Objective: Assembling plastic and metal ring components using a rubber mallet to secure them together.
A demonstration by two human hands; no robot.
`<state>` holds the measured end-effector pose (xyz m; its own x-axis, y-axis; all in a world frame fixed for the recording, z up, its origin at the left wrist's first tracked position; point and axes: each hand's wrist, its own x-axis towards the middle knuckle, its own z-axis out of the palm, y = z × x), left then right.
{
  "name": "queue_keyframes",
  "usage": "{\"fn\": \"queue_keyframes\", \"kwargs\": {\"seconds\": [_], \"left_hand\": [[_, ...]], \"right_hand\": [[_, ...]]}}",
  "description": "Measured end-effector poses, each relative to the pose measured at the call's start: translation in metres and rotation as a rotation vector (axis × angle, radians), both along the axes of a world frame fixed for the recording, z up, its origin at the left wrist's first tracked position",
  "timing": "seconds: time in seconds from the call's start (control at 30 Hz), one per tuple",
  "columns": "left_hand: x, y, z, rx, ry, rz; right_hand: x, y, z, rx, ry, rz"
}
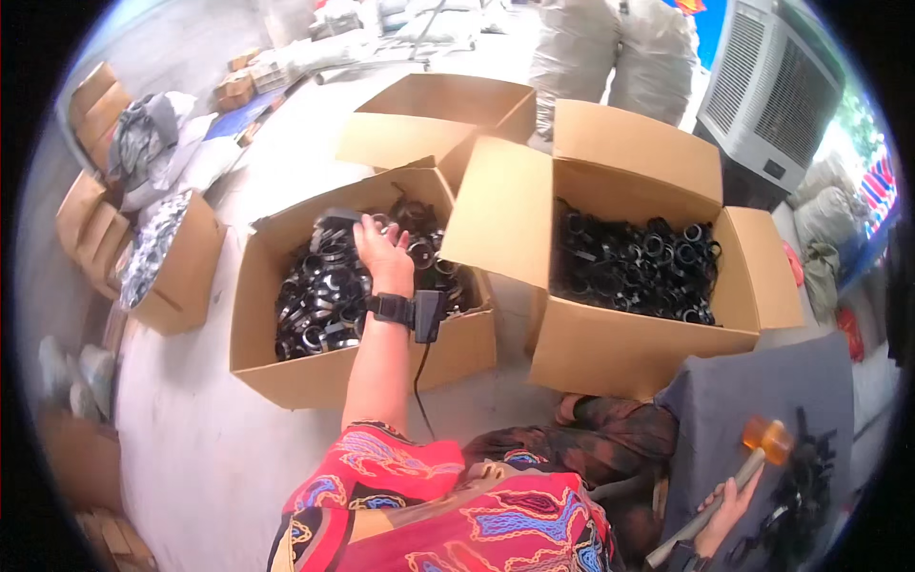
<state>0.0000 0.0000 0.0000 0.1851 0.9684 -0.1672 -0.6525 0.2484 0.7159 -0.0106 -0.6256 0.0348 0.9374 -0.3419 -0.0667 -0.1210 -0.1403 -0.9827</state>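
My left hand (384,250) reaches over the left cardboard box (372,374), its fingers spread. Right beside its fingertips is a blurred dark piece (338,220); I cannot tell whether they touch. Below it, shiny black ring-shaped clamps (329,286) fill much of that box. My right hand (729,512), at the lower right, is closed around the wooden handle of a mallet (768,440) with an orange, translucent-looking head. The mallet is tilted above a grey cloth-covered surface (724,391), next to a pile of black parts (805,486).
Another open box (629,338) of black rings stands to the right, flaps out. A third box (443,95) sits behind. To the left is a box (186,276) of shiny pieces. White sacks (572,57) and an air cooler (772,86) stand at the back. A black cable (419,391) hangs from my left wrist device.
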Motion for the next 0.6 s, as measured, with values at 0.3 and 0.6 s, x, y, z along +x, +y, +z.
{"fn": "queue_keyframes", "kwargs": {"seconds": [0.3,0.6], "left_hand": [[0.127,-0.178,-0.013,0.121,0.039,-0.797],[0.147,-0.394,0.048,0.955,0.081,-1.447]], "right_hand": [[-0.025,-0.015,0.023,-0.012,-0.112,-0.22],[-0.091,-0.07,-0.018,0.072,-0.429,-0.611]]}}
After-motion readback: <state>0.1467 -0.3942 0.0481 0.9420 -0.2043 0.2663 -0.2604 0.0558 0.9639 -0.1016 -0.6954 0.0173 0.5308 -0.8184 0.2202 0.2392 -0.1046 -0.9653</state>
